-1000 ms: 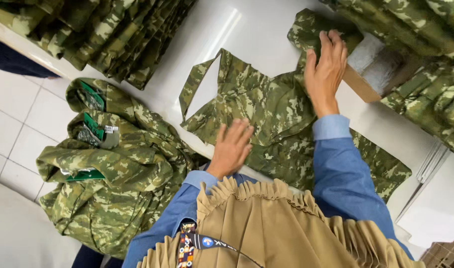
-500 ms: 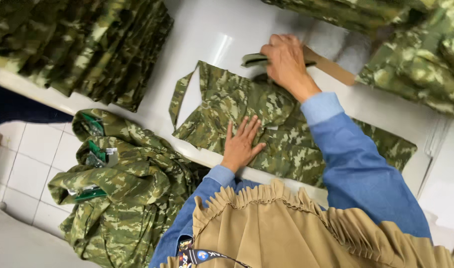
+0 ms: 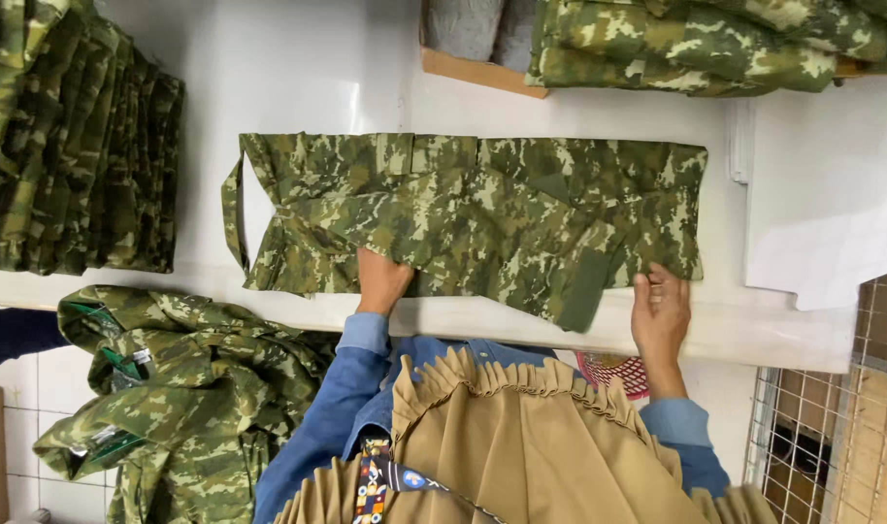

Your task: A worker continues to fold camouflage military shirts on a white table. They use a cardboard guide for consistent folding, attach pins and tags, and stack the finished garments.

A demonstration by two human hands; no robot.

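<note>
White tabletop (image 3: 298, 78) fills most of the view, with a tiled floor below its near edge at the left. On the table's left end sits a tall stack of folded camouflage garments (image 3: 75, 155), and more camouflage pieces (image 3: 696, 39) are piled along the far edge, partly over a wooden board (image 3: 477, 70). A loose heap of camouflage clothing (image 3: 181, 388) hangs off below the near edge on the left. Spread flat in the middle lies the camouflage garment (image 3: 473, 213), its long axis running left to right along the table, a looped strap end pointing left. The left hand (image 3: 380, 281) presses flat on its near edge, fingers tucked under the cloth. The right hand (image 3: 660, 315), fingers spread wide, touches the lower right corner.
</note>
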